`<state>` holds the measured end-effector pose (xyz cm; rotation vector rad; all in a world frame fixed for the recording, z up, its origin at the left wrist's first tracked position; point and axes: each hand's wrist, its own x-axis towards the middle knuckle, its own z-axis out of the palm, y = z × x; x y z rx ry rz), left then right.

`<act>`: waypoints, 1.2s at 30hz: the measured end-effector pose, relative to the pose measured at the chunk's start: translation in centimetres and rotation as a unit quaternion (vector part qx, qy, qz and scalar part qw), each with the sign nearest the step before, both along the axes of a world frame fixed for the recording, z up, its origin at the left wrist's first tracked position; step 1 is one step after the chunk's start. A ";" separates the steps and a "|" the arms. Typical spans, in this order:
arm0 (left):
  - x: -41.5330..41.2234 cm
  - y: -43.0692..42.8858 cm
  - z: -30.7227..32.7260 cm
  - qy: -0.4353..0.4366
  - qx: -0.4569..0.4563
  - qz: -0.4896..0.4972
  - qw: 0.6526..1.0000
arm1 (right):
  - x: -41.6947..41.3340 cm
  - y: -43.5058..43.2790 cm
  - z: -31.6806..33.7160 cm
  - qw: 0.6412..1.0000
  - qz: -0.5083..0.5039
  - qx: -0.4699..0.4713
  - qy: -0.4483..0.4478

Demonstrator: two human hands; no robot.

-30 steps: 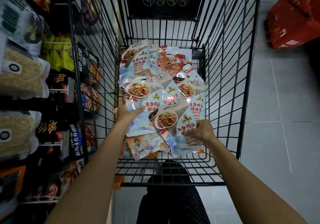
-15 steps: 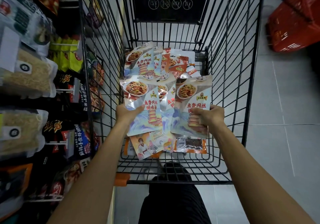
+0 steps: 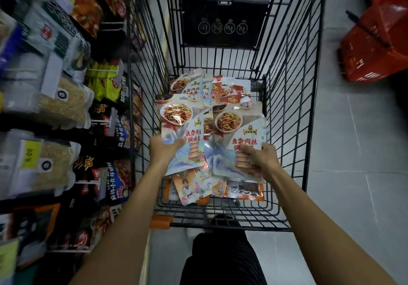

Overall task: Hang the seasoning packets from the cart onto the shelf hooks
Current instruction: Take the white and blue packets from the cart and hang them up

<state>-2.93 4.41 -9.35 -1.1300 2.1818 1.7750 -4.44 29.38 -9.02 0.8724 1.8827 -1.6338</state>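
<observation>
Seasoning packets are now up off the pile: against half a second ago, the left hand [image 3: 164, 150] and the right hand [image 3: 258, 160] have each raised a packet clear of the heap and drawn the two side by side, faces toward the camera. The left packet [image 3: 182, 134] is pinched at its lower left edge, thumb over the front and fingers behind; the right packet [image 3: 239, 141] is gripped at its lower right side, fingers curled over the front. Both sit upright, their inner edges nearly touching, above the cart [image 3: 284, 112] floor. That suggests gathering is about done and the carry to the shelf comes next. Under the hands a few loose packets [image 3: 192, 188] lie flat on the wire floor, and more packets [image 3: 212, 88] are heaped toward the far end. The shelf hooks [image 3: 101, 121] stand to the left, most already carrying dark and yellow packets, with bagged noodles [image 3: 50, 105] beside them. The cart's left wire wall stands between hands and hooks, so the packets must probably be lifted over its rim. A red basket [image 3: 375, 39] sits well apart on the floor, far right.
</observation>
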 end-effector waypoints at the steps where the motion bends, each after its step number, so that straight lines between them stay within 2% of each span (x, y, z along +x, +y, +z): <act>1: 0.1 -0.4 1.3 0.015 -0.002 0.003 1.000 | 0.0 0.0 1.2 1.000 -0.001 -0.015 0.012; 7: 2.1 -3.3 11.3 0.112 -0.013 0.053 0.992 | -1.1 -1.7 10.0 0.989 0.056 -0.094 0.104; 12: 6.2 -5.3 21.2 0.188 -0.089 0.125 0.970 | -3.0 -5.2 17.4 0.965 0.159 -0.116 0.175; 16: 11.0 -5.5 28.1 0.243 -0.145 0.183 0.942 | -3.8 -7.4 22.8 0.935 0.253 -0.152 0.197; 21: 18.7 -3.7 34.0 0.262 -0.172 0.300 0.901 | -2.7 -9.5 29.0 0.874 0.376 -0.217 0.220; 26: 27.2 0.6 39.4 0.298 -0.218 0.388 0.844 | 1.5 -11.4 34.4 0.800 0.480 -0.266 0.242; 36: 43.5 8.4 43.8 0.283 -0.248 0.556 0.741 | 15.3 -16.2 41.1 0.652 0.631 -0.358 0.219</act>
